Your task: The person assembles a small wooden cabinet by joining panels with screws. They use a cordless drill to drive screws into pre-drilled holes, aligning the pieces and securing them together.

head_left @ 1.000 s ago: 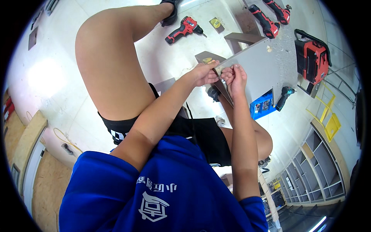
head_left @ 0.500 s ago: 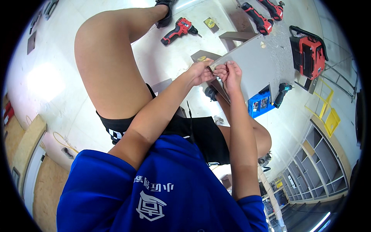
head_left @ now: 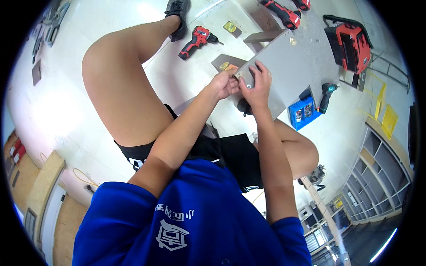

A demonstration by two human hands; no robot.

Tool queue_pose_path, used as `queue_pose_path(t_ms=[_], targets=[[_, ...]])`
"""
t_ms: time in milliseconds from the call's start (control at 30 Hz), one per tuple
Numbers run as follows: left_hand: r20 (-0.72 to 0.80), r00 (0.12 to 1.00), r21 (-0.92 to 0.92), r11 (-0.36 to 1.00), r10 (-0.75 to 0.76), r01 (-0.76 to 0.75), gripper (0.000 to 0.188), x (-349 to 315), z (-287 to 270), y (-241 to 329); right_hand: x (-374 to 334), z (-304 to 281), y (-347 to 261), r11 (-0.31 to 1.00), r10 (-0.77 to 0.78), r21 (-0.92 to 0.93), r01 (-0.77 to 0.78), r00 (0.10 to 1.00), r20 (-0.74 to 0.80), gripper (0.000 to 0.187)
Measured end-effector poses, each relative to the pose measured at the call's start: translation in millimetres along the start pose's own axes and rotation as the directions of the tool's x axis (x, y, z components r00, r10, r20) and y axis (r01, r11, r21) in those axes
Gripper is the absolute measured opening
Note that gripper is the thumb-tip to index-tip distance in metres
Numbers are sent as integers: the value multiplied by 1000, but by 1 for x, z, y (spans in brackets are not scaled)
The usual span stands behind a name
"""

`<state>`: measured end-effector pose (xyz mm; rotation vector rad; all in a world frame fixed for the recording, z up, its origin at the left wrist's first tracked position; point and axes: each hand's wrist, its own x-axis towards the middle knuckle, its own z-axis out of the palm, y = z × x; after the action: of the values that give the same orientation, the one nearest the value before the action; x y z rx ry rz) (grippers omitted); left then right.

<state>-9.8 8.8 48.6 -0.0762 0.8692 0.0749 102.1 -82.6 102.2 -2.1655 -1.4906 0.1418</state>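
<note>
A grey panel [head_left: 284, 66] stands in front of me with its near corner between my hands. My left hand [head_left: 225, 84] is closed at that corner, its fingers pinching a small dark piece [head_left: 234, 77] whose kind I cannot make out. My right hand [head_left: 258, 88] lies over the panel's edge, fingers stretched across the grey face and thumb apart, its tip close to the dark piece. A small silvery spot [head_left: 249, 87] shows between right thumb and fingers; what it is remains unclear.
A red-and-black drill [head_left: 195, 43] lies on the floor beyond my left hand. Further red power tools [head_left: 284, 15] rest at the panel's far end. On the right are a teal-and-black driver [head_left: 327, 95], a blue parts box [head_left: 303, 113] and a red-and-black machine [head_left: 355, 48].
My right hand has gone from curled fingers near the corner to fingers stretched over the panel. The left hand keeps its pinch. The view has shifted slightly.
</note>
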Motion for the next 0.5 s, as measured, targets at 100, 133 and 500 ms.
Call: queue_pose_path(t_ms=[100, 133, 500], targets=[[64, 998, 60, 998, 1, -5, 26, 2, -3, 1, -8, 0, 1, 994, -109, -2, 109, 994, 28, 64], [95, 995, 43, 999, -7, 3, 25, 6, -7, 3, -9, 2, 1, 994, -112, -14, 112, 994, 20, 64], [71, 997, -40, 999, 23, -20, 18, 13, -12, 0, -12, 10, 6, 988, -86, -122, 91, 995, 46, 55]])
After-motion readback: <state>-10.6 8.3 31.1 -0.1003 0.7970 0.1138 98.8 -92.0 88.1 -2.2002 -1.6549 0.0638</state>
